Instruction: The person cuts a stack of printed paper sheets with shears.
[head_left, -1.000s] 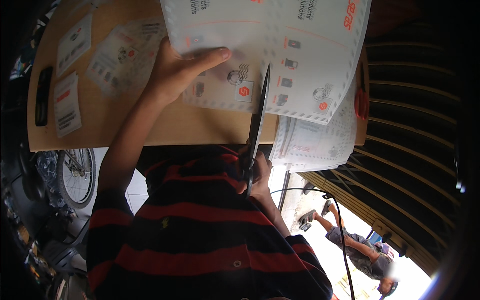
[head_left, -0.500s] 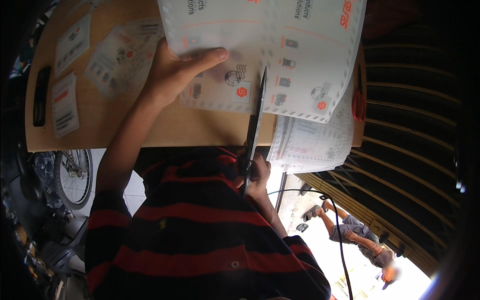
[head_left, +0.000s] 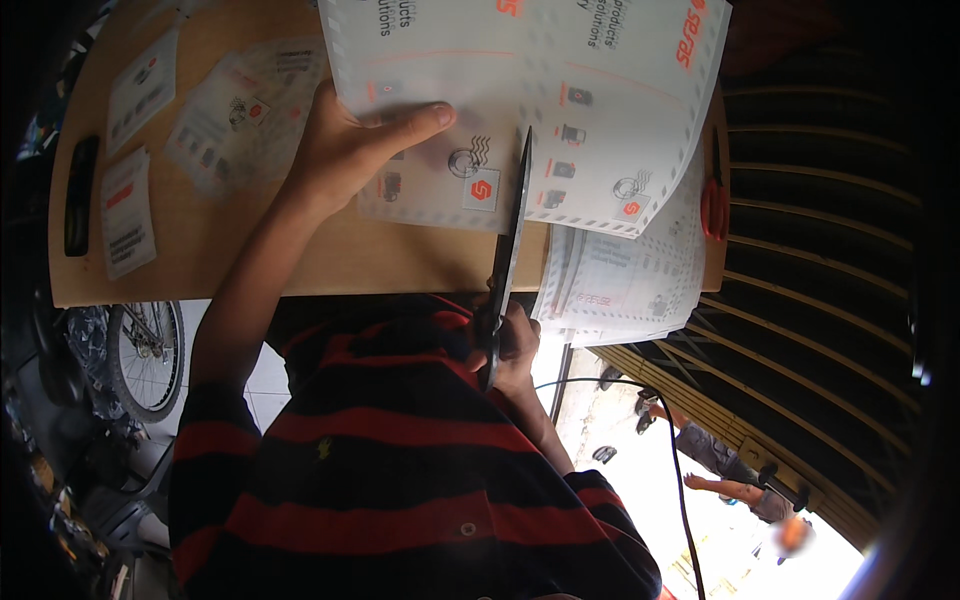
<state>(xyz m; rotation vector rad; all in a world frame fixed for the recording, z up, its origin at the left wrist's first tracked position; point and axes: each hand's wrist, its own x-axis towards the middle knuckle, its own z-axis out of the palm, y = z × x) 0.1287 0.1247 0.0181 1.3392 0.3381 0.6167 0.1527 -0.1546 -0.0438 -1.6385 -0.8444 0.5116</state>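
Observation:
A large translucent printed sheet (head_left: 440, 70) is held above the wooden table. My left hand (head_left: 350, 145) pinches its left side, thumb on top and the other fingers underneath, out of sight. Close to my body, my right hand (head_left: 515, 345) is closed around the dark handles of a pair of long-bladed scissors (head_left: 510, 235). Their blades point away from me into the sheet's near edge, the tip showing over the print. On the right of the blades the sheet curves upward. Under that side lies a stack of similar printed sheets (head_left: 620, 285), partly overhanging the table's front edge.
Smaller printed pieces (head_left: 130, 210) lie on the left of the table (head_left: 400, 265). Red-handled scissors (head_left: 713, 208) rest at its right edge. A slatted shutter stands to the right; a black cable (head_left: 680, 480) hangs nearby. Beyond are a bicycle (head_left: 150, 360) and another person (head_left: 740, 480).
The sheet's right portion has shifted slightly up and left beside the blades. My hands have barely moved. In the background, the other person has changed posture.

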